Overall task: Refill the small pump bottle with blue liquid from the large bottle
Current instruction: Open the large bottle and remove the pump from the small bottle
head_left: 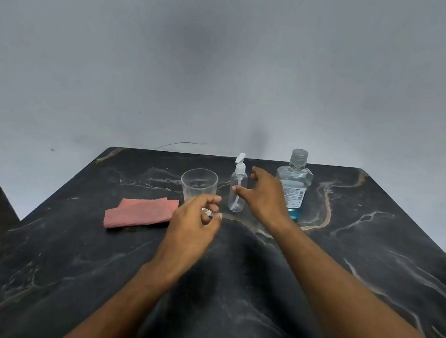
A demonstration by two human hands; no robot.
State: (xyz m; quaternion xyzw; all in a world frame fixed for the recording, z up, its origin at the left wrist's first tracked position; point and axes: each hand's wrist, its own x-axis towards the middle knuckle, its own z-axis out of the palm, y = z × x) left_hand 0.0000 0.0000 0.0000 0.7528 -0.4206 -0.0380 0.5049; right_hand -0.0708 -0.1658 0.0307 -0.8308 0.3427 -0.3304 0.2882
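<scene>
The small clear pump bottle (237, 189) stands upright near the table's far edge, its white pump head on and its body looking empty. To its right stands the large clear bottle (293, 187) with a grey cap, blue liquid low in its base. My right hand (265, 195) hovers between the two bottles, fingers spread, thumb tip close to the small bottle's side. My left hand (195, 221) floats in front of a clear cup, fingers loosely curled, holding nothing that I can make out. A small white object under its fingers is mostly hidden.
A clear plastic cup (199, 184) stands left of the pump bottle. A folded pink cloth (140, 212) lies further left. The dark marbled table (360, 256) ends just behind the bottles, against a grey wall.
</scene>
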